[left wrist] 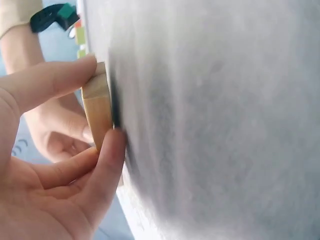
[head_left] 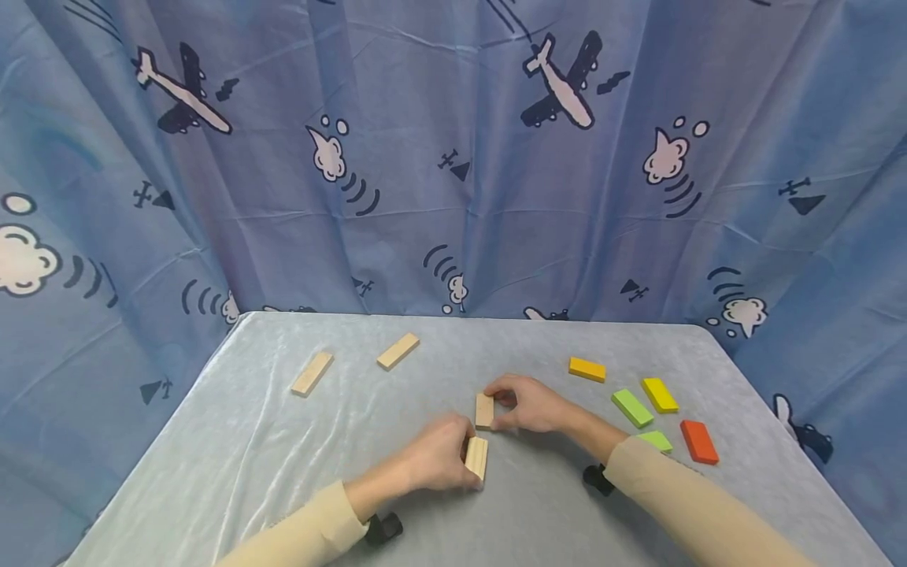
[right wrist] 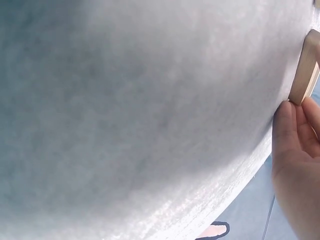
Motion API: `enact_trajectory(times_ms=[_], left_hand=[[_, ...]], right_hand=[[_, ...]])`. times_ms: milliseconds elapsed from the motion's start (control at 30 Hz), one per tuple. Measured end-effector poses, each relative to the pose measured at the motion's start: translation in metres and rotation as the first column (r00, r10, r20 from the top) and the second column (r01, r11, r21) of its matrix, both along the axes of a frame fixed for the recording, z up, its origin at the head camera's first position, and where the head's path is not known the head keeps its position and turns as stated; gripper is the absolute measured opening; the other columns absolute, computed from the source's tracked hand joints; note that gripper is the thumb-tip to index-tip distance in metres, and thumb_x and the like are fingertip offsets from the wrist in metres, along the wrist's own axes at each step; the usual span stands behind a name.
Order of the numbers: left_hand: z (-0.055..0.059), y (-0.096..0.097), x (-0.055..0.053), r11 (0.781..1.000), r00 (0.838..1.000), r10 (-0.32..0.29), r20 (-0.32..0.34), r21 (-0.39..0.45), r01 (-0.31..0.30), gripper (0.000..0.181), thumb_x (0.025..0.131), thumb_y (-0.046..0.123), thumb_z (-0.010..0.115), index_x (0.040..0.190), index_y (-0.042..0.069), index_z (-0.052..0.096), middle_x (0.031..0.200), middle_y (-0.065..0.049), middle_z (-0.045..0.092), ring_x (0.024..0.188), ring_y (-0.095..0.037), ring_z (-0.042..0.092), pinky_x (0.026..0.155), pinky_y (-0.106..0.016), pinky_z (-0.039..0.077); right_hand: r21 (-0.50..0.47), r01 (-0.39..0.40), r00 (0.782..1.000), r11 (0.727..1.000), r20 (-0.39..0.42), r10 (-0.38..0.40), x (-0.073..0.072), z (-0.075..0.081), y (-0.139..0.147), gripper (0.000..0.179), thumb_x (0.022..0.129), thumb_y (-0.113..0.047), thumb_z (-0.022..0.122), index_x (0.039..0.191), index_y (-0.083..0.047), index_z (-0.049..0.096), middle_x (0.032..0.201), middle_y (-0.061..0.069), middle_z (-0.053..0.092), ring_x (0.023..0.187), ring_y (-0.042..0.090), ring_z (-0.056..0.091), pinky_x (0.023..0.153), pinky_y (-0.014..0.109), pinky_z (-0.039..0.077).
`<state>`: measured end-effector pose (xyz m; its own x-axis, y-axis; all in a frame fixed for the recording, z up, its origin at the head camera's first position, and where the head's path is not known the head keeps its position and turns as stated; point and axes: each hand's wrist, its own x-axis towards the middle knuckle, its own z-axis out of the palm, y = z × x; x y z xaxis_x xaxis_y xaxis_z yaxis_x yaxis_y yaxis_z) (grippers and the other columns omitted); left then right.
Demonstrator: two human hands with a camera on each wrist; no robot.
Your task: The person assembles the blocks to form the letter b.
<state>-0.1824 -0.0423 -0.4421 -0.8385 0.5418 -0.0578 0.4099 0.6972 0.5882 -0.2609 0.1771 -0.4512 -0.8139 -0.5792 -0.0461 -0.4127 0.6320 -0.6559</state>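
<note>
Near the middle of the table, my left hand (head_left: pixel 442 454) pinches a plain wooden block (head_left: pixel 476 458) between thumb and fingertips at its two ends. The left wrist view shows this block (left wrist: pixel 98 115) close up, with the thumb on one end and fingers on the other. Just beyond it, my right hand (head_left: pixel 531 405) holds a second plain wooden block (head_left: pixel 485 411) by its ends. The two blocks lie nearly in line, close together. In the right wrist view, fingertips of the right hand (right wrist: pixel 297 160) meet the end of a wooden block (right wrist: pixel 303 75).
Two more plain wooden blocks, one at far left (head_left: pixel 312 374) and one nearer the middle (head_left: pixel 398 351), lie on the white-covered table (head_left: pixel 234 441). Orange (head_left: pixel 586 369), yellow (head_left: pixel 660 395), green (head_left: pixel 632 408) and red (head_left: pixel 699 442) blocks lie at right. A patterned blue curtain (head_left: pixel 425 157) hangs behind.
</note>
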Motion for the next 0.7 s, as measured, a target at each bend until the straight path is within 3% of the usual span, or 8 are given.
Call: enact_trajectory(times_ms=[167,533,700], left_hand=[[-0.002,0.005,0.002,0.999,1.0,0.022,0.003,-0.028,-0.022,0.057,0.068,0.034,0.095,0.106,0.005,0.065,0.093,0.002,0.055,0.076,-0.007,0.049,0.067,-0.024,0.046],[-0.002,-0.002,0.002,1.0,1.0,-0.009,0.024,-0.023,0.01,0.067,0.07,0.038,0.094,0.119,0.003,0.065,0.103,0.0,0.058,0.082,-0.006,0.051,0.074,-0.024,0.048],[-0.004,-0.005,0.003,1.0,1.0,0.017,0.018,-0.027,-0.017,0.064,0.07,0.038,0.094,0.116,0.002,0.066,0.095,0.002,0.054,0.077,-0.008,0.048,0.067,-0.024,0.045]], right_hand=[[-0.013,0.003,1.0,1.0,0.015,-0.002,0.0,0.001,0.001,0.051,0.081,-0.016,0.087,0.126,-0.001,0.066,0.122,0.007,0.064,0.114,0.027,0.063,0.097,0.035,0.053],[-0.002,0.025,1.0,1.0,0.0,-0.025,0.004,0.003,-0.003,0.05,0.08,-0.015,0.087,0.123,0.0,0.068,0.12,0.007,0.066,0.111,0.026,0.063,0.096,0.039,0.053],[0.026,-0.003,0.999,1.0,-0.038,0.004,0.008,0.002,-0.007,0.049,0.079,-0.017,0.088,0.122,-0.002,0.069,0.119,0.006,0.067,0.11,0.025,0.062,0.096,0.043,0.051]])
